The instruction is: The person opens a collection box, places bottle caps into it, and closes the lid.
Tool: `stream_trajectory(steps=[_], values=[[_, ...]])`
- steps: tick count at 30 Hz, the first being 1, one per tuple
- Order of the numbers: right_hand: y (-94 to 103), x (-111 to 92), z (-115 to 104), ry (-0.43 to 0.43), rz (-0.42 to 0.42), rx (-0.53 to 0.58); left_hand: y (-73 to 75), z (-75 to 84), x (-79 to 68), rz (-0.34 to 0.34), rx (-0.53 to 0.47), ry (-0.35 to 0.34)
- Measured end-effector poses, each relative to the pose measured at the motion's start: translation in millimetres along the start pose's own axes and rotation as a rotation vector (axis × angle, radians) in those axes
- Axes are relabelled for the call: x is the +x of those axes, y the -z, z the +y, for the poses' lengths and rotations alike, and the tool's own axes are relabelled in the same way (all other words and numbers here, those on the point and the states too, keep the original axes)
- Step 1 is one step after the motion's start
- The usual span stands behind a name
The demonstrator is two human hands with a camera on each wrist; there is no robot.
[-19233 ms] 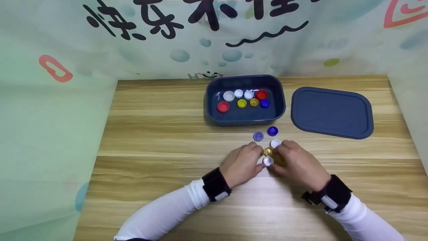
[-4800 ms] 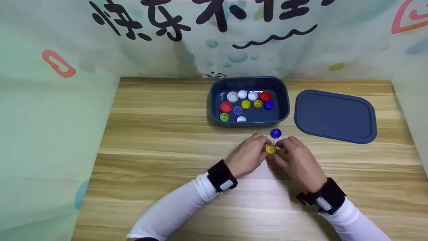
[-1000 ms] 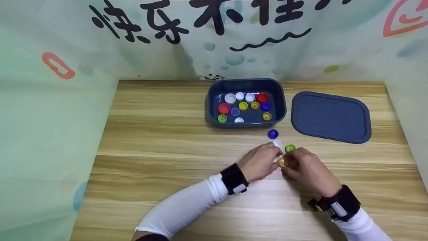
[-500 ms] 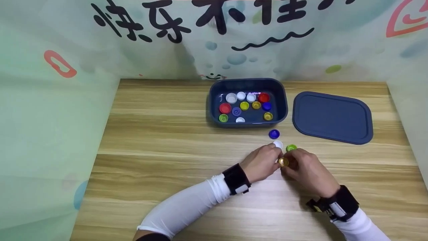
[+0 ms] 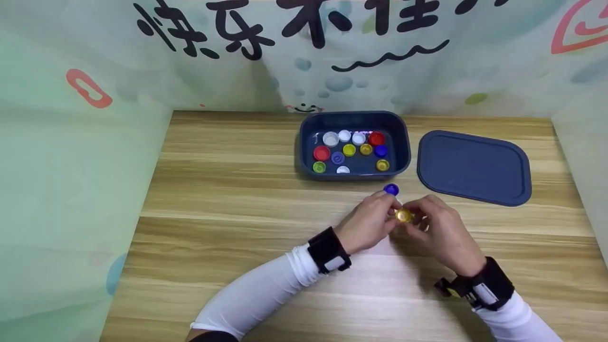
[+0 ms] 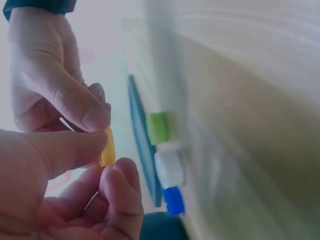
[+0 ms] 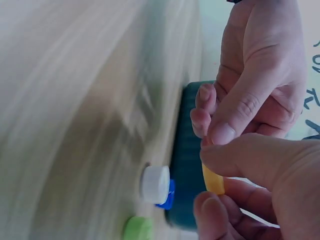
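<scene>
- Head: pinching yellow cap in both left hand and right hand, above wood-grain table; beyond, navy box of mixed caps, beside flat lid.
- Left wrist: revealing green cap, hidden from head, and white cap, barely visible there.
- Right wrist: showing blue cap partly behind white cap.
- Around: pale cloth walls, black lettering.

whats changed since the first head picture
The pale purple cap moved from the table forward into the box; a green cap, a white cap and a gold cap also joined it. The left hand and right hand now pinch a yellow cap between them. The dark blue cap on the table, the flat lid and the eight caps already boxed stayed put.
</scene>
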State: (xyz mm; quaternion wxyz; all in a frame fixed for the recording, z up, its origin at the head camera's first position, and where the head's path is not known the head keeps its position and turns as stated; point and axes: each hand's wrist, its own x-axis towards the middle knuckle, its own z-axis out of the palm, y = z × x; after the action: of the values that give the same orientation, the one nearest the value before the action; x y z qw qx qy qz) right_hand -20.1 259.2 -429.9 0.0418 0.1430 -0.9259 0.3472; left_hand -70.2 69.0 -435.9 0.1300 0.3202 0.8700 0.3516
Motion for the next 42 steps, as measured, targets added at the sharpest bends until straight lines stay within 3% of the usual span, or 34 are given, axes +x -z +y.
stream_trajectory(steps=[13,21,34,42], values=[[8.4,40.3,-21.2,0.043,0.094,0.057,40.8,-0.3,2.4,0.138,-0.227,0.027],[7.2,75.1,-26.0,0.003,0.102,0.103,63.5,-2.4,9.4,0.173,-0.317,0.127],[-0.7,121.5,-14.7,-0.187,-0.01,0.144,75.8,-21.2,27.4,0.211,-0.513,0.201],[-4.2,138.9,-7.9,-0.265,-0.094,0.138,79.0,-32.3,40.8,0.187,-0.491,0.278]])
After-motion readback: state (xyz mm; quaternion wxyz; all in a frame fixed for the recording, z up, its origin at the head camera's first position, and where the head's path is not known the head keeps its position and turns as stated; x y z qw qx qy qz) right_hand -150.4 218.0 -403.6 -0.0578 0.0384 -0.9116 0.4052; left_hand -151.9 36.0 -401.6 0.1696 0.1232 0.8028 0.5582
